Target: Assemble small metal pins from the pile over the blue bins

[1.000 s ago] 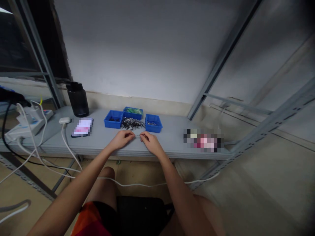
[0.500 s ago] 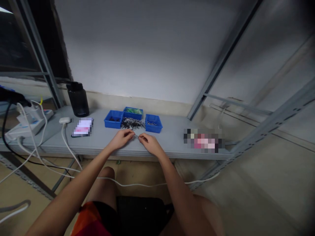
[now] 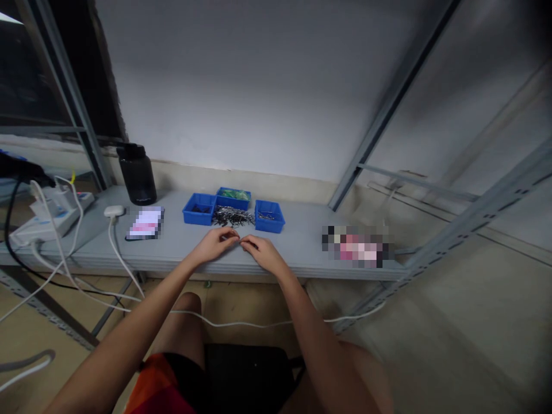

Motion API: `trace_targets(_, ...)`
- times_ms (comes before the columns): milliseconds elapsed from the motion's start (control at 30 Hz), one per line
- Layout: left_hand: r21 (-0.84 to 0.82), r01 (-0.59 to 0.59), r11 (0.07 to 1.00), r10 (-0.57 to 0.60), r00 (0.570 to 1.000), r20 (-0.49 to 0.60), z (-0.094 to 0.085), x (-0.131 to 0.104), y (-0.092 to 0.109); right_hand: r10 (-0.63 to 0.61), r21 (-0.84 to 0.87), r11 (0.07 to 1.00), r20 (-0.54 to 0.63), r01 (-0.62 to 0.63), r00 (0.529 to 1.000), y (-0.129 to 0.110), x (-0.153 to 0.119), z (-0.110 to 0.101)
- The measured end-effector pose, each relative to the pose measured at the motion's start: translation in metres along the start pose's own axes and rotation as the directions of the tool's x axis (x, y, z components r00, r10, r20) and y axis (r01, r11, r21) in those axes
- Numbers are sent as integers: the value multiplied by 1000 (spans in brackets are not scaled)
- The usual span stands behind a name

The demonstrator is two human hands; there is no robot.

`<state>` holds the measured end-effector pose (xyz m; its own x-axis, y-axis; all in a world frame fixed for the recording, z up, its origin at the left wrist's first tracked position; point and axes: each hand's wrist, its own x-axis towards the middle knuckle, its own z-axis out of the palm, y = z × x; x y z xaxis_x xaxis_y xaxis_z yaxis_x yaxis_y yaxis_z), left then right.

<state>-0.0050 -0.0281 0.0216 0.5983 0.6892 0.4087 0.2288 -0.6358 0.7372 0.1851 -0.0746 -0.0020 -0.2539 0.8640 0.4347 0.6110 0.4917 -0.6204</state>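
Observation:
My left hand [image 3: 216, 243] and my right hand [image 3: 260, 250] meet fingertip to fingertip above the front of the grey shelf [image 3: 172, 253]. Both are closed in a pinch. What lies between the fingers is too small and hidden to name. Just behind them is a pile of thin dark and silvery metal pieces [image 3: 233, 215]. Around the pile stand a blue bin with dark pieces [image 3: 198, 219], a blue bin holding green packaging [image 3: 235, 202], and a blue bin with a few thin metal pieces [image 3: 269, 224].
At the left are a black bottle [image 3: 138, 178], a phone [image 3: 145, 223], a white charger [image 3: 114, 211] and a power strip [image 3: 56, 221] with cables. A white cable [image 3: 254, 326] hangs across in front of the shelf. A blurred pink item [image 3: 357, 247] lies at the right.
My fingertips have come closer together, closing the small gap where a thin piece showed between them. The bins and the pile look the same.

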Motion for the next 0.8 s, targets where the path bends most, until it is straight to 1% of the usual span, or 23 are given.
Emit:
trace_targets(100,-89,22,996,-27,998,-52,1,0,-3,34,17,999,-29,-33,999,2,1,1)
trace_targets(167,-125,40,991,-46,998,-39,2,0,-6,53,34,998,-53,-51,997,4,1,2)
trace_targets(267,-79,54,995,-53,999,11,3,1,-9,84,63,995,-82,-79,993,5,1,3)
trace_targets(367,-31,49,998,-47,998,37,2,1,-10,93,75,993,-98,-86,991,6,1,3)
trace_targets(567,34,24,999,-26,998,63,1,1,-10,99,70,993,-122,-91,988,6,2,3)
trace_targets(667,56,18,998,-22,997,73,0,1,-9,93,47,995,-108,-88,990,7,2,3)
trace_targets(800,63,24,998,-27,999,47,1,2,-10,77,24,997,-104,-75,992,7,2,3)
